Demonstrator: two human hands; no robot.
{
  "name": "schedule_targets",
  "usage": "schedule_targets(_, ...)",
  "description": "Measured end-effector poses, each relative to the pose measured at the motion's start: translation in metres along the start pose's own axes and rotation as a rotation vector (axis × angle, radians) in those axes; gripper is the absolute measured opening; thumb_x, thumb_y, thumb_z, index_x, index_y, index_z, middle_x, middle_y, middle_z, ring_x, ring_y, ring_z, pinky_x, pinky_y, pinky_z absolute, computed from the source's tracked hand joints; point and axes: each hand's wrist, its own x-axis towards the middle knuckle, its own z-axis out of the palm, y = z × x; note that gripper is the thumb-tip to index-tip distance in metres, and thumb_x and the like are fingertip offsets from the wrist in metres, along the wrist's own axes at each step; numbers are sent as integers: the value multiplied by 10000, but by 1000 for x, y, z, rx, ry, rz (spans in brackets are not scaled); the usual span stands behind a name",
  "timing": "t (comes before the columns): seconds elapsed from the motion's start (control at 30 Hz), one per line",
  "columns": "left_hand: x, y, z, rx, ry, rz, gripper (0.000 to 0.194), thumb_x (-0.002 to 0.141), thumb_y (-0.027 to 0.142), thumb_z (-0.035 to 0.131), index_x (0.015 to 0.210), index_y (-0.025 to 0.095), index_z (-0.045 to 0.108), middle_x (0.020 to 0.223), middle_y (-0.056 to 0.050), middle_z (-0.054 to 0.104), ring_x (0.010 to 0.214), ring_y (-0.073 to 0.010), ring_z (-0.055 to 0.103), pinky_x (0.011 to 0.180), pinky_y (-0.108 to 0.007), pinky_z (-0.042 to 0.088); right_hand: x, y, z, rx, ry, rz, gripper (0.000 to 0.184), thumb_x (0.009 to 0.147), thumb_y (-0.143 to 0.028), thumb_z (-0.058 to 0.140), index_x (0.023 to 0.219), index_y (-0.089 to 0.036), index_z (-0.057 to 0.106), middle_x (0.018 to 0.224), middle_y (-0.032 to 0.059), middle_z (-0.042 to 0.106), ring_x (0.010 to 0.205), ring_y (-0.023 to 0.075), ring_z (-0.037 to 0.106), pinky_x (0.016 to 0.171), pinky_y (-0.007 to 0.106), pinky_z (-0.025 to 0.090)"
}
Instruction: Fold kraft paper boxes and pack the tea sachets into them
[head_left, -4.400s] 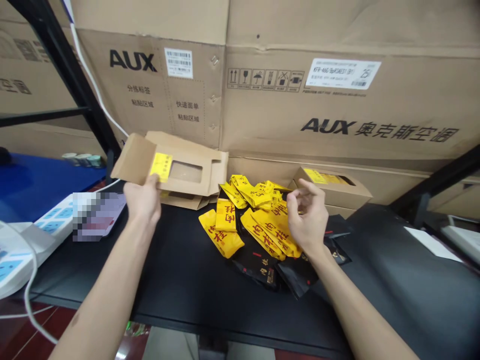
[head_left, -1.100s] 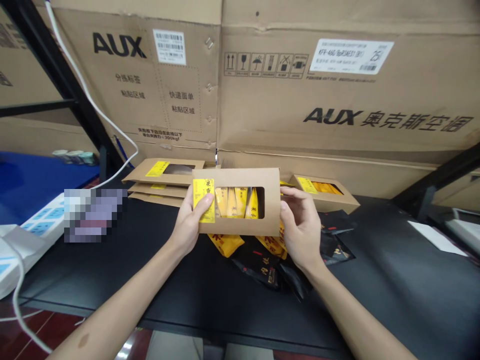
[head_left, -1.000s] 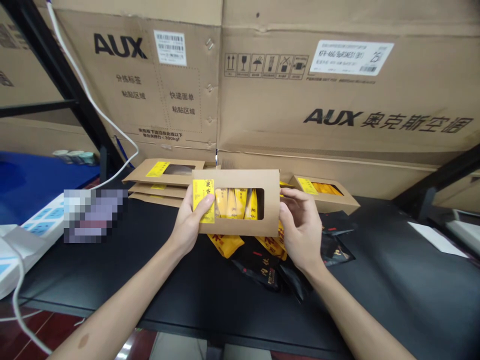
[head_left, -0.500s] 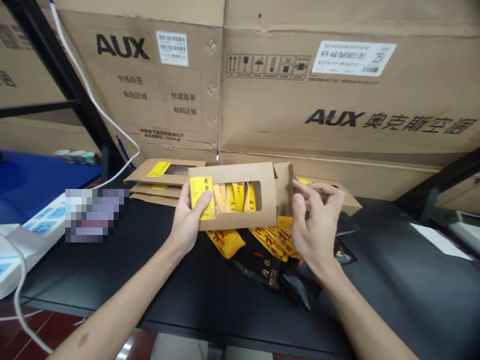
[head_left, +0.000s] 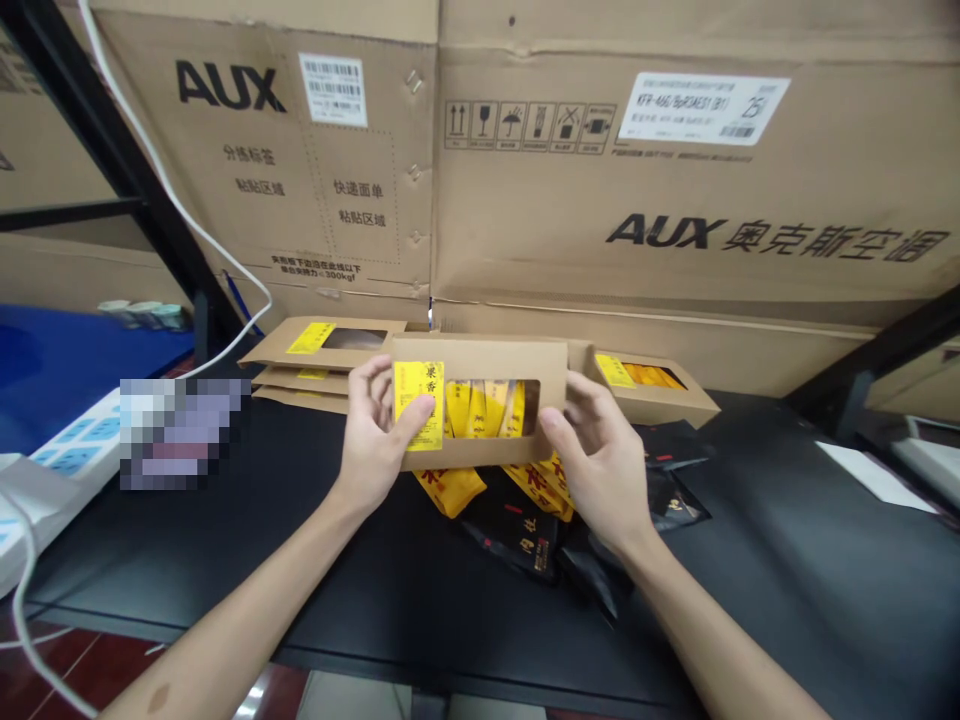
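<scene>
A brown cardboard box [head_left: 480,358] with a window and a yellow label is held up above the table, its window facing me. Yellow sachets [head_left: 486,408] show through the window. My left hand [head_left: 379,425] grips the box's left end, thumb on the label. At the other end my right hand [head_left: 600,450] has its thumb on the front and its fingers behind the edge. Below the box lie yellow packets [head_left: 454,490] and black packets [head_left: 517,540], partly hidden by the box and my right hand.
Flat window boxes [head_left: 277,345] are stacked at the back left. Another filled window box [head_left: 675,400] stands behind at right. A white power strip [head_left: 75,450] and cable lie on the left of the black table [head_left: 315,570]. Large AUX cartons [head_left: 525,240] form the back.
My right hand has moved from the open flap to the box's right end and now holds it. The flap at that end is folded in closer, and the box has shifted slightly right.
</scene>
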Motion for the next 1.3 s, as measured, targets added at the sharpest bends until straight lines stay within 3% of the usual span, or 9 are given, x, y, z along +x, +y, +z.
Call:
schedule_targets(0.13, -2, 1, -1, 46, -23, -16, 652, 699, 474, 869, 1224, 271, 539, 1271, -82, 627, 1214, -264, 633, 1055, -437, 524, 2, -5, -5, -182, -37, -86, 215, 926, -383, 644, 1002, -193, 707, 1002, 71, 767, 925, 222, 728, 851, 390, 596)
schedule_targets(0.43, -1, -1, -7, 72, -112, -58, 662, 752, 450, 834, 1337, 264, 587, 1370, -97, 573, 1276, -263, 559, 1114, -436, 471, 2, 2, -2, -171, 11, -64, 213, 904, -392, 649, 954, -193, 703, 933, 56, 769, 823, 206, 714, 764, 354, 584)
schedule_targets(0.63, -4, 3, -4, 65, -137, -85, 671, 752, 389, 843, 1355, 253, 583, 1429, -108, 559, 1340, -270, 532, 1126, -411, 469, 1, 0, -5, -161, -5, -94, 283, 860, -425, 689, 1003, -181, 677, 931, 63, 757, 801, 210, 699, 736, 358, 589)
schedule_targets(0.8, -5, 5, -2, 45, -135, -118, 681, 740, 383, 850, 1349, 242, 582, 1424, -117, 581, 1331, -276, 556, 1112, -418, 489, 0, -3, -3, -166, 22, -63, 217, 858, -399, 697, 935, -199, 663, 869, 40, 739, 745, 198, 675, 700, 343, 585)
schedule_targets(1.03, -3, 12, -2, 61, -146, -136, 627, 747, 392, 850, 1294, 215, 600, 1404, -117, 635, 1328, -286, 578, 1120, -433, 467, 0, -1, -3, -213, 23, -130, 218, 904, -406, 665, 976, -200, 674, 953, 61, 748, 833, 218, 690, 774, 353, 581)
schedule_targets(1.3, 7, 19, -9, 73, -150, -234, 733, 560, 343, 967, 1199, 207, 635, 1251, -100, 705, 1197, -289, 640, 1043, -444, 492, 0, 4, -7, -303, 42, -185, 314, 988, -476, 558, 1092, -204, 678, 1005, 87, 758, 918, 244, 715, 821, 376, 587)
